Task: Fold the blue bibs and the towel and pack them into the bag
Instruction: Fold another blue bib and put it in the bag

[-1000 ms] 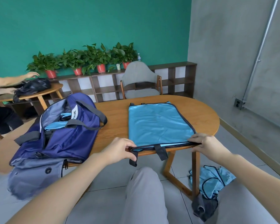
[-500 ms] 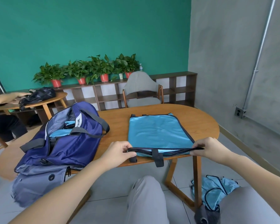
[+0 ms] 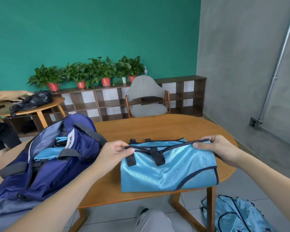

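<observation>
A light-blue bib (image 3: pixel 167 171) with dark trim lies on the wooden table (image 3: pixel 157 128), folded in half with its near edge carried over to the far edge. My left hand (image 3: pixel 114 152) pinches the folded edge at its left corner. My right hand (image 3: pixel 214 148) pinches the same edge at the right corner. The open navy bag (image 3: pixel 57 161) sits at the left of the table, with folded blue bibs (image 3: pixel 45 154) inside it.
More blue bibs (image 3: pixel 233 215) lie heaped on the floor at the lower right. A grey chair (image 3: pixel 146 97) stands behind the table. Another person's hand (image 3: pixel 17 96) rests on a dark bag on a small table at far left.
Both hands lifted the bib's near edge and carried it away from me, folding the bib in half. The camera tilted down.
</observation>
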### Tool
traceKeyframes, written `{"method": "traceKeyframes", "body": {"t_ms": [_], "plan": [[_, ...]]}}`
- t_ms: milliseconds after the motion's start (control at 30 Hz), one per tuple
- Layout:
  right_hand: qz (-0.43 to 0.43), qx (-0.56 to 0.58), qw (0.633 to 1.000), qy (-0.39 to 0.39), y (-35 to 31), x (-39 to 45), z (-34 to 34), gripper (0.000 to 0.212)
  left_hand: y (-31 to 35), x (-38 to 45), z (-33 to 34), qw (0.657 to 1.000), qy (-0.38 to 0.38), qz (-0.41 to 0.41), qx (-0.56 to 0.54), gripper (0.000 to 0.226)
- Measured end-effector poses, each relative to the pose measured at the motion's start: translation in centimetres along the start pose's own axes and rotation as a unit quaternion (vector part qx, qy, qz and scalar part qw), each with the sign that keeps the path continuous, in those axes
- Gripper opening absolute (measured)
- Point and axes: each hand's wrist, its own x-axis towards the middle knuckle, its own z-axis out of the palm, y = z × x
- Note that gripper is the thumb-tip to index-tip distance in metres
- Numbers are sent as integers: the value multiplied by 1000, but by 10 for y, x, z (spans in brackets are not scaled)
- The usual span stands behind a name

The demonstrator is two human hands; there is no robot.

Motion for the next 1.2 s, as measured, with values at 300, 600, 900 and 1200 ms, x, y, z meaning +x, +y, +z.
{"method": "traceKeyframes", "body": {"t_ms": [300, 600, 900, 1200], "plan": [[62, -139, 985, 80, 49, 122, 3, 60, -75, 111, 18, 994, 61, -73, 59, 12], [38, -207, 967, 142, 89, 135, 5, 70, -108, 112, 29, 988, 103, -84, 77, 13], [-1, -275, 942, 194, 89, 135, 10, 37, -98, 105, 34, 974, 155, -70, 148, 16], [-181, -492, 850, 54, 48, 131, 62, 14, -102, 90, 31, 975, 173, 7, 141, 4]]}}
